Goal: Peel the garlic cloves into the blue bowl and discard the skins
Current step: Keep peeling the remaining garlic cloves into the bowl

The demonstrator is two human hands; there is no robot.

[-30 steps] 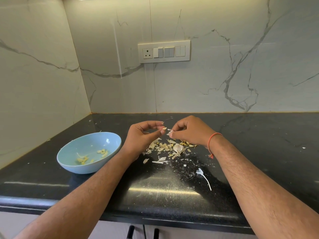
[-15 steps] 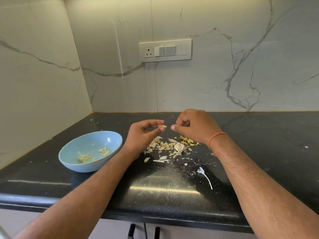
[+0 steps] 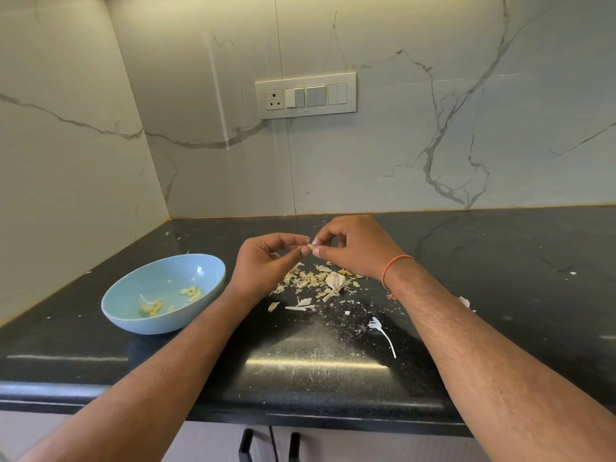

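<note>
— Why were the hands held over the skins?
— So peel fell there. My left hand and right hand both pinched one clove — bowl waited left.

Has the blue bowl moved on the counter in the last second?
No. The bowl sits at the same spot left of the skin pile, equally far from the counter's back corner; only the camera shifted slightly.
</note>
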